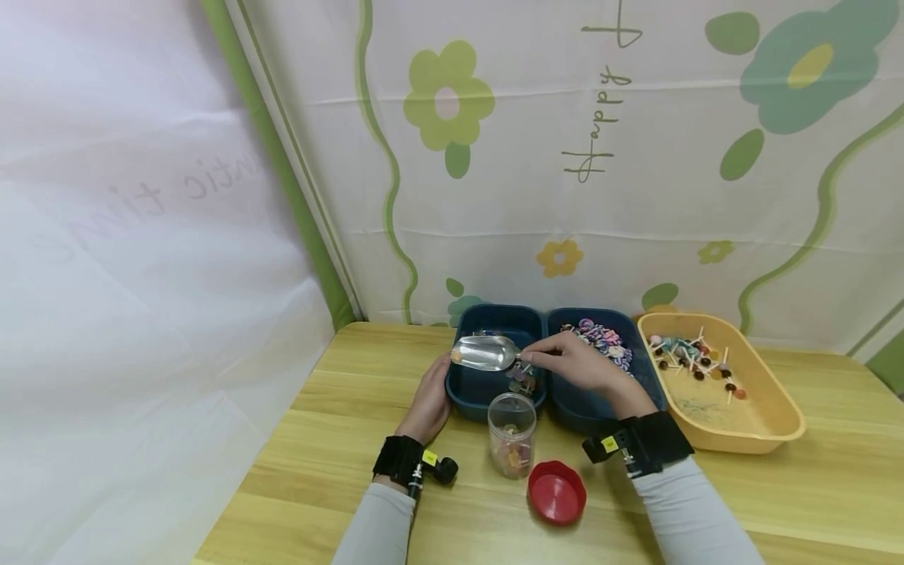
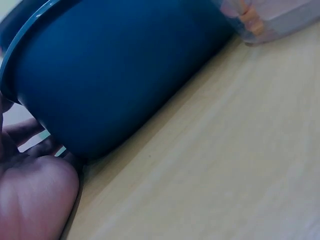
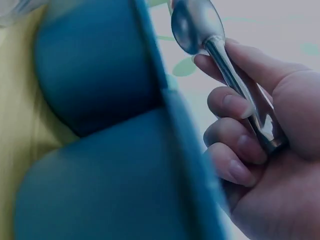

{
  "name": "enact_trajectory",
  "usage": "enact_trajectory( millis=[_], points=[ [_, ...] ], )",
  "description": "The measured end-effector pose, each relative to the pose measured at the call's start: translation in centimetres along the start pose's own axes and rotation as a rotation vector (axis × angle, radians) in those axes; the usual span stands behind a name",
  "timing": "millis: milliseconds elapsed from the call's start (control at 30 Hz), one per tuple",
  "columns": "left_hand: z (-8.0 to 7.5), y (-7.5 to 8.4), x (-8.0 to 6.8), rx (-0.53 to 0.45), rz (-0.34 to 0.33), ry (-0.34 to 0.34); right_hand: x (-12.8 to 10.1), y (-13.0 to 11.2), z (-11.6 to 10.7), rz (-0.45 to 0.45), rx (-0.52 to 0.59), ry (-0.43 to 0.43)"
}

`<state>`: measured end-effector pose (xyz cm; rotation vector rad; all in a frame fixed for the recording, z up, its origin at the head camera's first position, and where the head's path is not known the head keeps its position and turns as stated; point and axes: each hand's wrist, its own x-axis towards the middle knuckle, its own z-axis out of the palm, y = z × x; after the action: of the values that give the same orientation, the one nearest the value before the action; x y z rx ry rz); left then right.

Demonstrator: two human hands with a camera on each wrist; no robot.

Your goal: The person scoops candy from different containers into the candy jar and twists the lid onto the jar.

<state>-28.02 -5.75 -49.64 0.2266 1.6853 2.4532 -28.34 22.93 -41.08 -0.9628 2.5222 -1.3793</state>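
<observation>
My right hand [image 1: 575, 362] grips the handle of a shiny metal scoop [image 1: 486, 353], held over the left dark blue tub [image 1: 466, 392]. In the right wrist view the fingers [image 3: 235, 105] curl round the scoop's handle [image 3: 240, 90]. A few candies lie in that tub under the scoop. My left hand [image 1: 427, 404] rests against the tub's left outer wall [image 2: 110, 80], fingers fairly straight. A clear plastic jar [image 1: 512, 434] with a few candies inside stands open in front of the tubs. Its red lid [image 1: 557, 491] lies beside it on the table.
A second dark blue tub [image 1: 574, 400] to the right holds colourful wrapped candies [image 1: 603, 340]. A yellow tray [image 1: 766, 424] with lollipops [image 1: 695, 362] sits at the far right. The wooden table [image 1: 339, 439] ends at a cloth backdrop behind the tubs.
</observation>
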Motion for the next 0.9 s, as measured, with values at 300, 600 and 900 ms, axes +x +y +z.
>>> enact_trajectory(
  millis=[300,600,900],
  points=[
    [0.3,0.1,0.1,0.015,-0.056,0.036,-4.1,-4.1,-3.3,0.089,-0.041,0.089],
    [0.0,0.0,-0.3,0.013,-0.049,0.04,-9.6,-6.4,-7.0,0.034,-0.12,-0.075],
    [0.0,-0.1,-0.1,0.027,-0.049,0.055,-10.9,-8.6,-7.5,0.014,-0.242,-0.033]
  ],
)
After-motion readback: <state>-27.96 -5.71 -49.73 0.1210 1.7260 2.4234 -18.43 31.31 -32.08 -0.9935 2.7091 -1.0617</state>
